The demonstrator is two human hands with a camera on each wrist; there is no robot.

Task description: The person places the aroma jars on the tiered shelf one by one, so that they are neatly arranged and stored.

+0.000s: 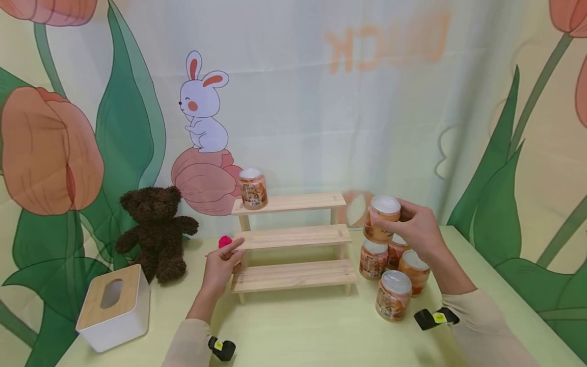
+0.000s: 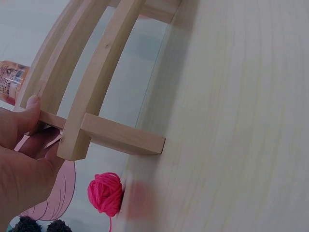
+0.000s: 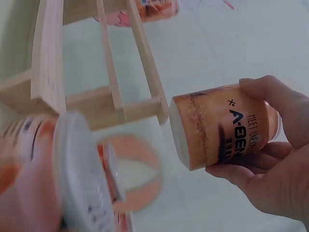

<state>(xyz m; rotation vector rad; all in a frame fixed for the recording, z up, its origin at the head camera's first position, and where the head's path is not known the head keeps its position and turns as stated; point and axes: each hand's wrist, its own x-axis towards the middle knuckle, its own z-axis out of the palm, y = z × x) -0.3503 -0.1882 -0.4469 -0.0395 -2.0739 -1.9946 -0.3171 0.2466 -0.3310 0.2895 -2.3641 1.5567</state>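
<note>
While the right hand [image 1: 422, 232] holds up an orange jar [image 1: 377, 233], the left hand [image 1: 219, 267] grips a wooden stand [image 1: 295, 275]. The right fingers and thumb are wrapped round the jar's sides. That jar is up in the air, just to the right of the stand, with its pale lid [image 1: 386, 204] on top. The left fingers pinch the left end of the middle board [image 1: 295, 236]. The stand has three boards, like little steps, and sits on the pale tabletop [image 1: 293, 331].

One more jar [image 1: 254, 193] stands near the left end of the top board [image 1: 302, 202]. Four other jars [image 1: 392, 300] are bunched together on the right, lower than the held one. A bright pink ball of yarn [image 2: 105, 193] is near the stand's left side. Farther left is a fuzzy brown teddy bear [image 1: 158, 232], with a white box [image 1: 116, 326] in front of it. Behind everything hangs a cloth [image 1: 284, 112] with a bunny and big tulips.
</note>
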